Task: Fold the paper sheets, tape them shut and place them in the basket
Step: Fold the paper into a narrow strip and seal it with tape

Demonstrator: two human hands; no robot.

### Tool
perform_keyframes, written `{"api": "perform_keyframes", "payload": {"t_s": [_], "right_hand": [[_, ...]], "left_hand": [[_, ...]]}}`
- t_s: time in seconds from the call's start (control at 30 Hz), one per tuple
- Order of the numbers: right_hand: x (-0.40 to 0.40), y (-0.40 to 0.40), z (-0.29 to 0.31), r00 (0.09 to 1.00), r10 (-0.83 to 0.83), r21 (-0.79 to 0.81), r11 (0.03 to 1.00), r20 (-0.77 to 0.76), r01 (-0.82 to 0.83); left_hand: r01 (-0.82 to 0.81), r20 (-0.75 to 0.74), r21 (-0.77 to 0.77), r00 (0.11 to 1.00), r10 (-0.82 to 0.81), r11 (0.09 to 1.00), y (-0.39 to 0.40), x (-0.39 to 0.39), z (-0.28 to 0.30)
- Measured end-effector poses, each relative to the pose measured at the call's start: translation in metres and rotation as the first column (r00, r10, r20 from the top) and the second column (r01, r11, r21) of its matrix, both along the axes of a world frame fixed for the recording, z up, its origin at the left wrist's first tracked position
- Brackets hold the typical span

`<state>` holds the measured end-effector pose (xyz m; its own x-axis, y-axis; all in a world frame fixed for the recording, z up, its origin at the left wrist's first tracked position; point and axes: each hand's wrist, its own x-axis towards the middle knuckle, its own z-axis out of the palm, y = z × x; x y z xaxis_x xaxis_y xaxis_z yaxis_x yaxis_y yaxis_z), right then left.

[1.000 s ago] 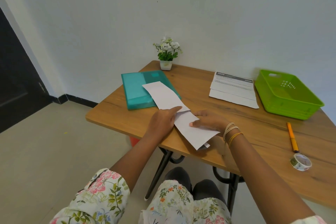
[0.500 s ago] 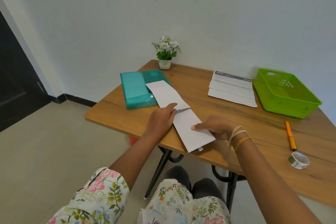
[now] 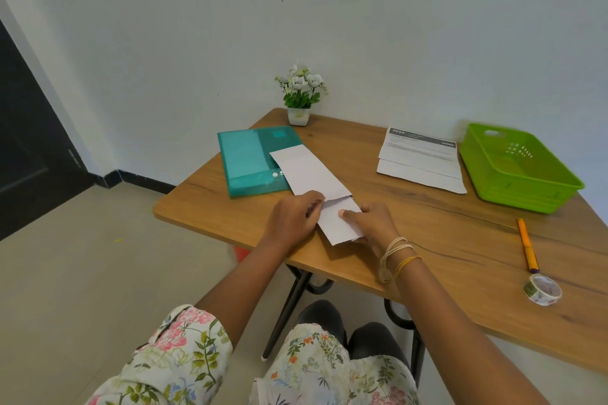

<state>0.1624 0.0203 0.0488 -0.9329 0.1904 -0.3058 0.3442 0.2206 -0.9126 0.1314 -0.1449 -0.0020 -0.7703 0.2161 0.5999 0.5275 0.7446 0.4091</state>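
From the head view, my left hand (image 3: 292,219) pinches the left edge of the folded paper sheet (image 3: 316,181) at its crease, fingers curled onto the paper, I think to stop the fold springing open. My right hand (image 3: 371,223) lies over the near end of the same strip, thumb pressing on top and fingers tucked at its right edge, pinning it to the table (image 3: 427,227). The strip runs away from me, its far end resting on the teal folder (image 3: 250,161).

The remaining sheets (image 3: 421,158) wait far right, just beside the green basket (image 3: 516,171), which looks empty. The tape roll (image 3: 542,289) and orange pen (image 3: 527,245) sit near right, within reach of my right hand for sealing next.
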Motion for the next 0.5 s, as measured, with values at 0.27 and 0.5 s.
{"api": "perform_keyframes", "payload": {"t_s": [0.27,0.5], "right_hand": [[0.012,0.013,0.006,0.993,0.028,-0.067,0.998,0.113,-0.021],[0.016,0.007,0.022,0.98,0.057,-0.159,0.987,0.191,-0.026]], "left_hand": [[-0.113,-0.008,-0.004,0.994,0.113,0.994,0.001,0.0,0.001],[-0.088,-0.034,-0.055,0.996,0.086,0.995,0.0,0.003,0.002]]}}
